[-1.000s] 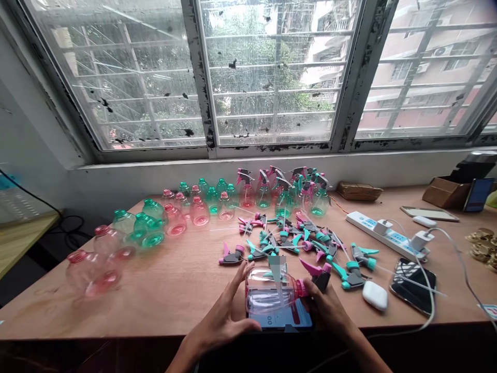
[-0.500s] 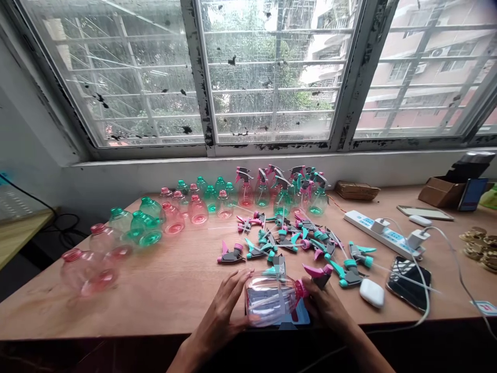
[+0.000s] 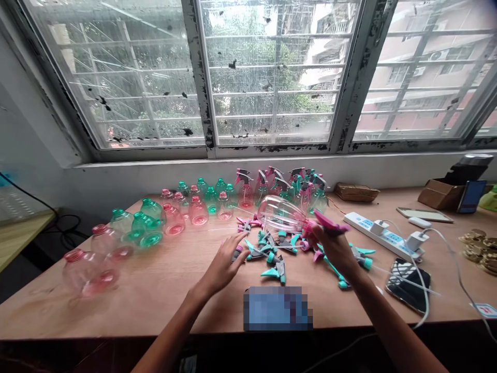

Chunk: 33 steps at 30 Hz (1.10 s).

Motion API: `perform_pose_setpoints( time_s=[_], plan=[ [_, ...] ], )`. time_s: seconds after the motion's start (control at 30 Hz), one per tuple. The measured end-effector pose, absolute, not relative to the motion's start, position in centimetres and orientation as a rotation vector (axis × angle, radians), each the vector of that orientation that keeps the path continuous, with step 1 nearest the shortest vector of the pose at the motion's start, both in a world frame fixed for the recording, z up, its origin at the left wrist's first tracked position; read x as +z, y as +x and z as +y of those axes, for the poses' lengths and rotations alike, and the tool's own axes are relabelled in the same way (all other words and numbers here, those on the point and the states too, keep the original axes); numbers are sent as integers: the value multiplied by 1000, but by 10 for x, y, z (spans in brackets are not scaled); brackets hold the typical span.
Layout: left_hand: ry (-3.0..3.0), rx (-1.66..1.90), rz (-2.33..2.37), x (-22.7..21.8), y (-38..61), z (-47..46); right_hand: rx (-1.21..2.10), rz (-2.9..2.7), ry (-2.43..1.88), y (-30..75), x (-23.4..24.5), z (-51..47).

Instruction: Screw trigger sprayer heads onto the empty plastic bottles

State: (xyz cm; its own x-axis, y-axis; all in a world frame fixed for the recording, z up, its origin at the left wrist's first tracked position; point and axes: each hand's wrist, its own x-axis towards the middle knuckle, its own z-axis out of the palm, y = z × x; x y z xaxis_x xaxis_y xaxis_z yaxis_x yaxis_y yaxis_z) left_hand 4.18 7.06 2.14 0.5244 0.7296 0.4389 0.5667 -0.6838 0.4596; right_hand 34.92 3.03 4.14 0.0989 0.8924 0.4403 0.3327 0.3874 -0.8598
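Note:
My right hand (image 3: 334,249) grips a clear pink spray bottle (image 3: 285,214) by its pink trigger head and holds it tilted above the table, its base pointing left toward the window. My left hand (image 3: 225,261) is open with fingers spread, reaching over the wooden table (image 3: 171,290) toward a pile of loose pink and teal trigger heads (image 3: 279,246); its fingertips are close to a pink-and-grey trigger head (image 3: 236,252). Finished bottles with trigger heads (image 3: 287,189) stand in a group near the window sill.
Empty pink and green bottles (image 3: 155,220) stand and lie at the left. A blurred flat device (image 3: 277,308) lies at the near edge. A white power strip (image 3: 384,233), a dark phone (image 3: 407,284), cables and a cardboard box (image 3: 446,191) are on the right.
My right hand lifted the assembled pink bottle from over the device up and away toward the standing bottles. My left hand let go of it and reached forward to the trigger heads.

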Motion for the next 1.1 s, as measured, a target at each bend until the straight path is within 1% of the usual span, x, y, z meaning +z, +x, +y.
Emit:
perform_pose_setpoints(
  time_s=[0.07,0.13,0.3,0.5,0.63,0.8,0.87,1.0,1.1],
  plan=[
    [2555,848,1057,33,59,110,444,-1535,-1211,347,56,62],
    [2603,802,1069,40,79,150,375,-1554,-1246,342,67,99],
    [2727,613,1142,33,121,222,252,-1585,-1411,325,74,177],
    [2792,414,1165,9,126,238,77,-1697,-1645,300,69,217],
    [2818,413,1154,3,120,230,9,-1761,-1804,289,75,234],
    [2827,604,1231,12,109,224,1,-1763,-1957,285,78,248],
    [2804,767,1317,21,99,225,-5,-1752,-1983,286,76,248],
    [2615,1213,1603,34,72,233,-23,-1768,-1959,289,75,238],
    [2456,1404,1751,33,55,244,-36,-1788,-1892,292,75,223]
  ],
)
